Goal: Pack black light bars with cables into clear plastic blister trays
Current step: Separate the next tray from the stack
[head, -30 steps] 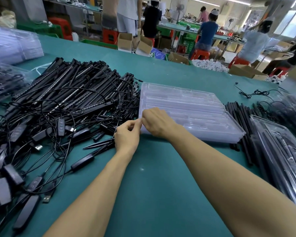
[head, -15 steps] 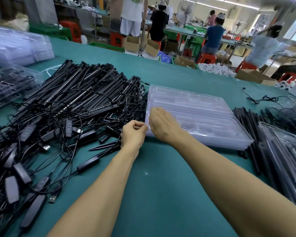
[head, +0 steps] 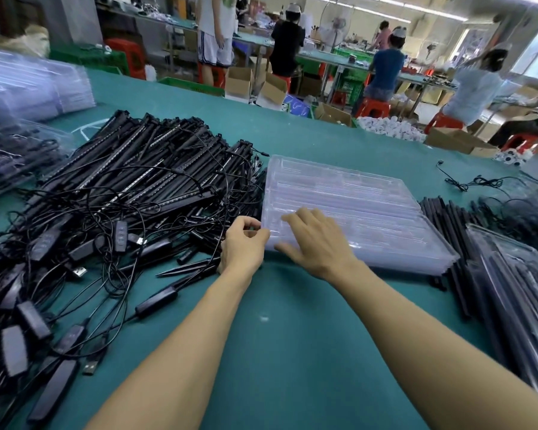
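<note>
A stack of clear plastic blister trays (head: 354,197) lies mid-table on the green surface. My left hand (head: 243,246) pinches the stack's near left corner with curled fingers. Flat on the top tray near that corner rests my right hand (head: 314,240), fingers spread. To the left, a large pile of black light bars (head: 143,175) sprawls with tangled cables, inline controllers and USB plugs (head: 75,271). More black bars (head: 448,231) lie to the right of the trays.
Packed trays (head: 525,299) sit at the right edge, and more clear trays are stacked at far left (head: 28,85). A loose black cable (head: 472,181) lies at the back right. Several people work at benches behind, among cardboard boxes and red stools.
My right hand has spread flat onto the top tray. The left hand's fingers stay at the stack's near left corner. The view has shifted slightly.
</note>
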A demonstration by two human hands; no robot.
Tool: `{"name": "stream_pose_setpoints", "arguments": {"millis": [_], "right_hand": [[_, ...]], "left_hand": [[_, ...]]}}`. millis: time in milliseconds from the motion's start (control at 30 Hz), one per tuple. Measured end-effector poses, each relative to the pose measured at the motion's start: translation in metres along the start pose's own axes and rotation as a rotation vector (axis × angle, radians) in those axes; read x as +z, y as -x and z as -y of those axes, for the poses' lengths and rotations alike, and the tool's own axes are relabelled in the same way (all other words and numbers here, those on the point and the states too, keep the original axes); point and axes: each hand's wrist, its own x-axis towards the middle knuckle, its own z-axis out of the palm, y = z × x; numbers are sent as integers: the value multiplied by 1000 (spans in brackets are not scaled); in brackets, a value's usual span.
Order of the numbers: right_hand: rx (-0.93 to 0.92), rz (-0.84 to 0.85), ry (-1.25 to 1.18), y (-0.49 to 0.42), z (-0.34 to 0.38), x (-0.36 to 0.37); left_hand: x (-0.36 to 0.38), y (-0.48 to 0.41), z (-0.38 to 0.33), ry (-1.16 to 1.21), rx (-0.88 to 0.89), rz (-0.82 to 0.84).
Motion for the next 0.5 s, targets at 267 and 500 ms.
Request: {"name": "stream_pose_setpoints", "arguments": {"millis": [267, 500], "right_hand": [[209, -77, -575, -4, -14, -1], [109, -184, -190, -12, -2, -13]], "left_hand": [[8, -8, -2, -167, -43, -33], [15, -14, -10, -145, -126, -41]]}}
